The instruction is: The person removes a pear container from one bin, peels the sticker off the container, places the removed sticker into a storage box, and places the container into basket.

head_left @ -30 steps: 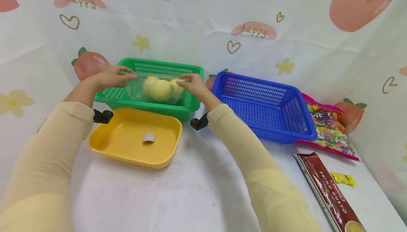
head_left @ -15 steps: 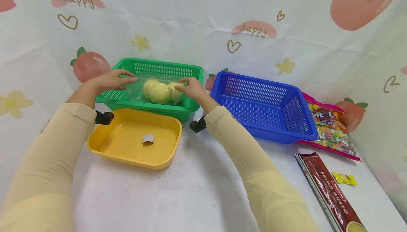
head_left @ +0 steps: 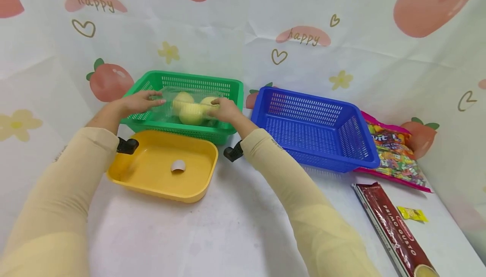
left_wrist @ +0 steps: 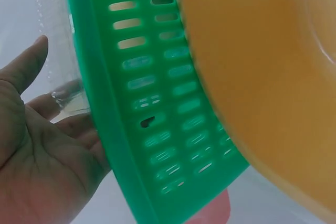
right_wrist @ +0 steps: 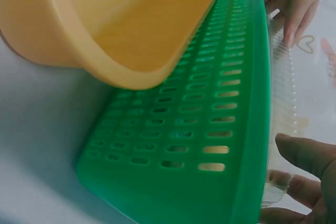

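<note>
A clear plastic box [head_left: 171, 110] with pale yellow round fruits [head_left: 191, 113] inside sits within the green basket [head_left: 182, 128], its top edge above the front rim. My left hand [head_left: 141, 101] holds the box's left end; in the left wrist view the thumb [left_wrist: 32, 61] meets its edge and fingertips show through the plastic. At the other end my right hand [head_left: 228, 110] grips the box, with its thumb [right_wrist: 299, 150] in front and fingers behind. Whether the box's bottom touches the basket floor is hidden by the basket wall.
In front of the green basket stands a yellow tray [head_left: 152, 173] holding a small white curved piece [head_left: 178, 166]. To the right are a blue basket [head_left: 303, 131], a candy bag [head_left: 395, 154], a long dark-red packet [head_left: 391, 226] and a small yellow packet [head_left: 412, 213].
Both hands have lowered slightly with the box, which sits a little deeper in the green basket. The fruits have shifted apart inside it. Trays and packets stay put.
</note>
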Motion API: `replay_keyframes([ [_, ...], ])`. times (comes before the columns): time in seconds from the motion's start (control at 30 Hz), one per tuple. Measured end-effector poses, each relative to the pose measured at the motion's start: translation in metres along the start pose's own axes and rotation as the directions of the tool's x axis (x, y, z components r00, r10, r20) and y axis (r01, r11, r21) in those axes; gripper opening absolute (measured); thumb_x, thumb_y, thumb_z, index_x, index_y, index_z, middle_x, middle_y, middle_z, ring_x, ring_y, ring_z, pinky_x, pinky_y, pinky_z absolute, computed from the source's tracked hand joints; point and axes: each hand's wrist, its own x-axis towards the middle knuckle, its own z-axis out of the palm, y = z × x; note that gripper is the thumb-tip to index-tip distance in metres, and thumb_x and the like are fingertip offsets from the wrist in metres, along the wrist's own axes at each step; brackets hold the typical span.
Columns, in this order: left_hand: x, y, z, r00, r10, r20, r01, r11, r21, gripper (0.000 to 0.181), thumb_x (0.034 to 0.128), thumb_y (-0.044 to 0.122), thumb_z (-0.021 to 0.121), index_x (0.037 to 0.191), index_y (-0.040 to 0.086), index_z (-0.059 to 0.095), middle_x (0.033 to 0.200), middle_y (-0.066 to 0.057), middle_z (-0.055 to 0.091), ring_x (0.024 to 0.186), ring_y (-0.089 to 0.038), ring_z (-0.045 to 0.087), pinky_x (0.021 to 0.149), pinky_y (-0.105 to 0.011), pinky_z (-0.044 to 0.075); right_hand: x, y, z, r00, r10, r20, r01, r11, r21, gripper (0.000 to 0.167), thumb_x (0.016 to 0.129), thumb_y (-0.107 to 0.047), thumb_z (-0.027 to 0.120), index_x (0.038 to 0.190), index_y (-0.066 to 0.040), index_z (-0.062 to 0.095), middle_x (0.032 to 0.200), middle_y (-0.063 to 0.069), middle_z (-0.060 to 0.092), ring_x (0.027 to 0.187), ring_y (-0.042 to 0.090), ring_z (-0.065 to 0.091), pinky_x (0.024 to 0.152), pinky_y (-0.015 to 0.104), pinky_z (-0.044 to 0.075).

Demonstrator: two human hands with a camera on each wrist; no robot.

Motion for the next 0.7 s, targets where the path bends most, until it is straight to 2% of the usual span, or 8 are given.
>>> replay_keyframes([
  [0.17, 0.001, -0.005, 0.005, 1.0, 0.0, -0.007, 0.0, 1.0, 0.004, 0.073, 0.0979, 0.043, 0.038, 0.149, 0.002, 0.006, 0.151, -0.033, -0.002, 0.135, -0.055, 0.006, 0.104, -0.07, 0.016, -0.001, -0.001, 0.003, 0.999, 0.003, 0.049, -0.004, 1.0, 0.024, 0.055, 0.092, -0.028, 0.055, 0.141, -0.007, 0.04, 0.147, 0.009, 0.04, 0.137, 0.025, 0.034, 0.109, 0.036, 0.036],
  [0.37, 0.001, -0.006, 0.012, 0.999, 0.031, -0.013, -0.03, 0.997, 0.067, 0.072, 0.0982, 0.034, 0.043, 0.148, -0.002, 0.005, 0.149, -0.035, 0.005, 0.135, -0.054, 0.008, 0.105, -0.068, 0.017, -0.004, -0.003, 0.003, 0.993, 0.019, 0.119, -0.033, 0.992, 0.119, 0.065, 0.09, -0.03, 0.059, 0.145, -0.009, 0.031, 0.151, 0.009, 0.032, 0.139, 0.024, 0.03, 0.112, 0.038, 0.032],
  [0.43, 0.001, -0.007, 0.013, 0.999, 0.037, -0.02, -0.035, 0.995, 0.094, 0.072, 0.0983, 0.033, 0.043, 0.148, -0.003, 0.005, 0.149, -0.035, 0.005, 0.135, -0.054, 0.006, 0.105, -0.068, 0.016, -0.004, -0.003, 0.003, 0.991, 0.013, 0.135, -0.03, 0.992, 0.124, 0.068, 0.089, -0.031, 0.059, 0.146, -0.009, 0.029, 0.151, 0.009, 0.031, 0.139, 0.024, 0.029, 0.113, 0.038, 0.031],
  [0.57, 0.001, -0.006, 0.014, 0.998, 0.054, -0.042, -0.047, 0.987, 0.154, 0.069, 0.0986, 0.032, 0.042, 0.147, -0.005, 0.009, 0.149, -0.035, 0.007, 0.135, -0.054, 0.004, 0.106, -0.069, 0.013, -0.006, -0.002, 0.003, 0.992, 0.018, 0.129, -0.035, 0.991, 0.13, 0.07, 0.089, -0.033, 0.059, 0.146, -0.009, 0.028, 0.152, 0.008, 0.029, 0.139, 0.023, 0.029, 0.113, 0.037, 0.03],
  [0.7, -0.005, -0.003, 0.016, 0.997, 0.052, -0.061, -0.038, 0.977, 0.208, 0.07, 0.0988, 0.033, 0.041, 0.146, -0.006, 0.009, 0.148, -0.036, 0.008, 0.134, -0.055, 0.006, 0.106, -0.068, 0.014, -0.014, 0.0, 0.002, 0.991, 0.006, 0.134, -0.024, 0.991, 0.134, 0.071, 0.089, -0.035, 0.058, 0.147, -0.01, 0.027, 0.153, 0.007, 0.028, 0.14, 0.023, 0.028, 0.113, 0.038, 0.029],
])
